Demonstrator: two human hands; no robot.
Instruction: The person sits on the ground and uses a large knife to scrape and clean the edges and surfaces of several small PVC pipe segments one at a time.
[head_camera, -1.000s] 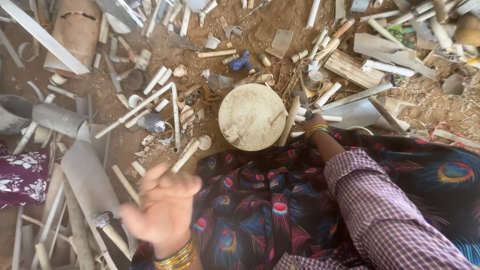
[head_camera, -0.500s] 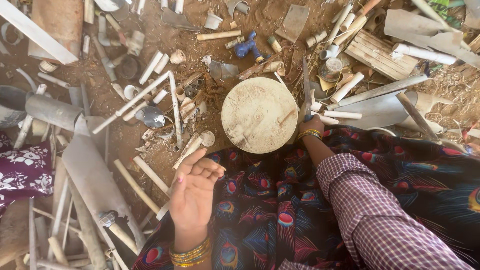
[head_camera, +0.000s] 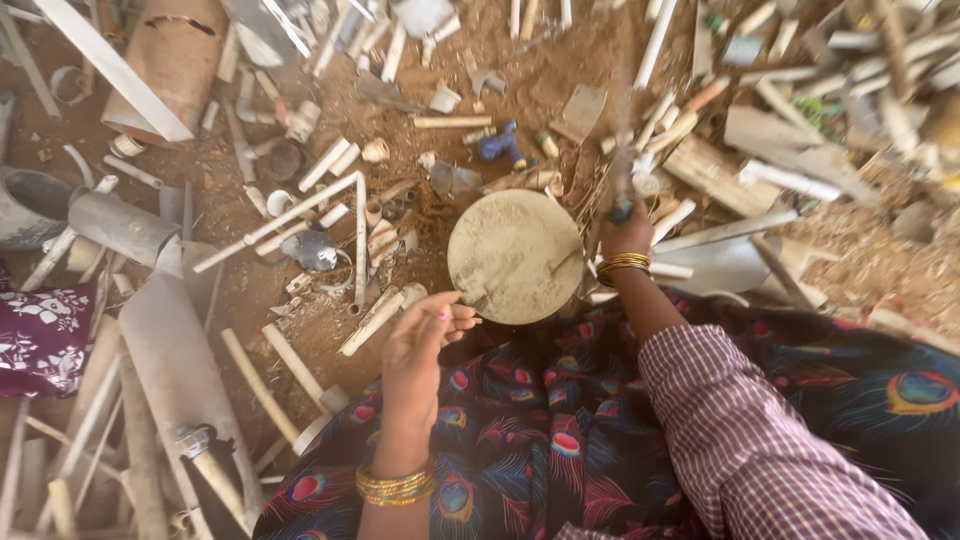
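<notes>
Round block (head_camera: 515, 255) between hands; right hand (head_camera: 628, 232) clenched on blurred tool handle, left hand (head_camera: 425, 340) released, just short of pipe piece (head_camera: 375, 318); striking step likely; next needs aim.

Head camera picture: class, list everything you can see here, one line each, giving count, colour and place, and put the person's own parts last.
Round block: one, pale tan, centre, on the ground before the knees.
Cut pipe pieces: many, white and grey, scattered over the ground.
Wide pipes: several, grey, left side.
Big curved pipe piece: one, brown, top left.
Small blue fitting: one, above the round block.
Flat board: one, tan, upper right.
Flowered cloth: one, purple and white, left edge.
Ground: reddish-brown dirt.
Patterned cloth: dark with peacock-feather print, over the lap.
Left hand: empty, fingers curled, gold bangles, beside the block.
Right hand: gripping a blurred tool with a blue handle, gold bangles, checked sleeve.
</notes>
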